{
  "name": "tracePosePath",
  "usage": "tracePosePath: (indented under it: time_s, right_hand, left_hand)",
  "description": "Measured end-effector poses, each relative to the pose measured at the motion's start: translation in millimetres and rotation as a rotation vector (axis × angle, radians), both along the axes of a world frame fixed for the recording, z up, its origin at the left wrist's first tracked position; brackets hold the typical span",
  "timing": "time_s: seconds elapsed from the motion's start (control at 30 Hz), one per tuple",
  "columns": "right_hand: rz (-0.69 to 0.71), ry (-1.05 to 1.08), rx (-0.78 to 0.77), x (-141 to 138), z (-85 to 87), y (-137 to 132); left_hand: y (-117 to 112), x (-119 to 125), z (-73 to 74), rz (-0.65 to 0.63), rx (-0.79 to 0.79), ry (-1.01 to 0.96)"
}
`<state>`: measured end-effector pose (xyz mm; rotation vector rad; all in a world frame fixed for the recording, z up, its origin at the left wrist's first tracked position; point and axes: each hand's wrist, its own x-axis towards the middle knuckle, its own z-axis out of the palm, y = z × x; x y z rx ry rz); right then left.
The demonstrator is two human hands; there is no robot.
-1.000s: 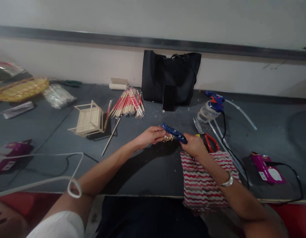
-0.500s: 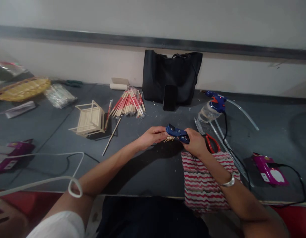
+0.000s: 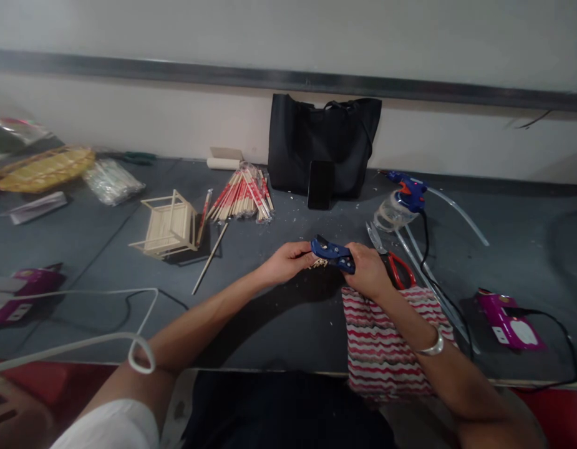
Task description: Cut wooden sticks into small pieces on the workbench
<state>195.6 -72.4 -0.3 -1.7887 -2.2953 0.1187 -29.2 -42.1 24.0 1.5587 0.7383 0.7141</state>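
Note:
My right hand [image 3: 368, 271] is wrapped round the handles of a blue pipe cutter [image 3: 332, 251], whose jaws point left. At the jaw end, the fingers of my left hand [image 3: 288, 262] are pinched together; whatever they hold is too small and hidden to make out. Small cut pieces of wooden stick [image 3: 320, 262] lie in a little heap just under the cutter. Left of my hands, a thin stick [image 3: 210, 258] lies on the table beside a small frame built of wooden sticks [image 3: 169, 227].
Wrapped chopsticks [image 3: 244, 194] lie behind my hands, near a phone [image 3: 320, 184] leaning on a black bag [image 3: 323, 143]. A glue gun [image 3: 410, 192] rests on a jar at right, beside red-handled scissors [image 3: 400, 269]. Striped cloth [image 3: 386, 343] and a purple power strip [image 3: 510, 321] lie nearer.
The cutter and my right hand have shifted slightly left. The fingers of my left hand have moved a little beside the jaws. The other things have stayed put.

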Motion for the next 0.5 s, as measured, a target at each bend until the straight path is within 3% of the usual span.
tracePosePath:
  time_s: [0.5]
  right_hand:
    - [0.01, -0.024, -0.02, -1.4, 3.3, -1.4]
  left_hand:
    - [1.8, -2.2, -6.4, 0.021, 0.089, 0.054]
